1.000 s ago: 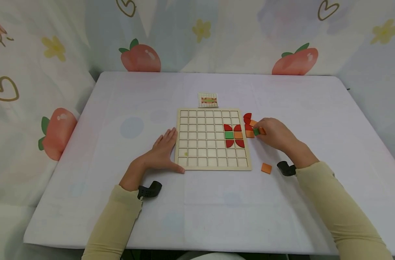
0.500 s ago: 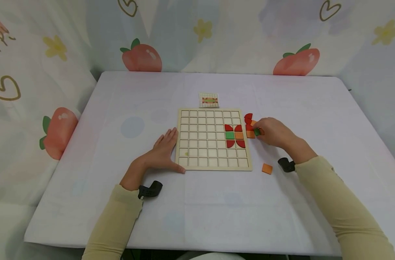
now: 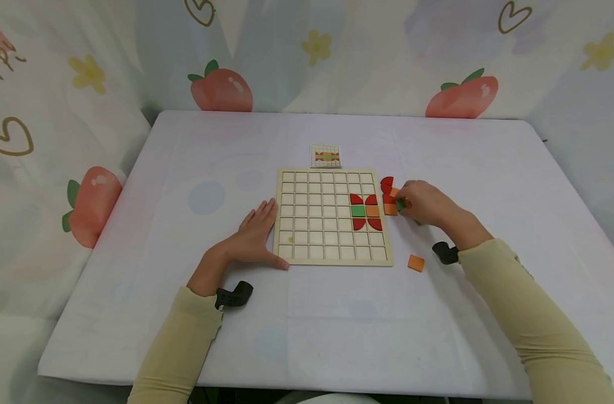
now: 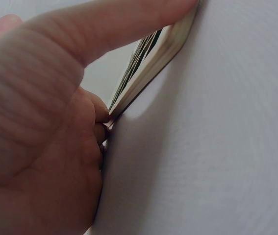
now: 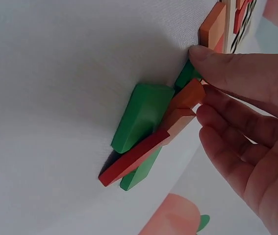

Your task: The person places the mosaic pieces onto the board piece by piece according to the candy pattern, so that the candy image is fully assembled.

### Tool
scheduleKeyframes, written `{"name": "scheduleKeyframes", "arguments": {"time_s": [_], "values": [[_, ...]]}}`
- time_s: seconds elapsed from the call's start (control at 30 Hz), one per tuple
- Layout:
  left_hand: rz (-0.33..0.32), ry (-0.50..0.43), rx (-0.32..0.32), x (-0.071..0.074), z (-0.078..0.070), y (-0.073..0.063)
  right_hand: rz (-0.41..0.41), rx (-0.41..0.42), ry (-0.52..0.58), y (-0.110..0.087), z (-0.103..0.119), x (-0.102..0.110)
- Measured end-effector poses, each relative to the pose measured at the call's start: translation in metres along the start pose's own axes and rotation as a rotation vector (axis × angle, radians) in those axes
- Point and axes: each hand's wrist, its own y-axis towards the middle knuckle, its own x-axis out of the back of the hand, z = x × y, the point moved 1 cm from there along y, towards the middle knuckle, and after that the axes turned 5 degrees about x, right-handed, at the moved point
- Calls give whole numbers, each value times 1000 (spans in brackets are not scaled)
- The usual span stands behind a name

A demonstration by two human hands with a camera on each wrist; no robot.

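The left hand (image 3: pixel 251 238) spreads along the left edge of the board (image 3: pixel 332 262); the right hand (image 3: pixel 428 205) partly hides tiles (image 3: pixel 390 209) beside its right edge, pinch unclear. Table (image 3: pixel 337 325) extends near.

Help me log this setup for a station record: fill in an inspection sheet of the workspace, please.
Surface: table under a pale cover.
Job's things: grid board bearing four red pieces, a green square and an orange square; pattern card just beyond it; loose pieces at its right, one orange tile apart from them.
Clutter: nothing seen.
Hands: left hand spread at the board's left edge; right hand with fingers at the loose pieces, grip unclear.
Cables: nothing seen.
Surroundings: fruit-printed backdrop behind the table.
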Motion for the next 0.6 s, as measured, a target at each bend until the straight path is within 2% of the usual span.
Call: {"name": "scheduleKeyframes", "arguments": {"time_s": [0.17, 0.6], "values": [[1, -6, 2, 0, 1, 0, 23, -22, 36, 1, -1, 1], [-2, -7, 2, 0, 0, 0, 47, -15, 33, 1, -7, 2]]}}
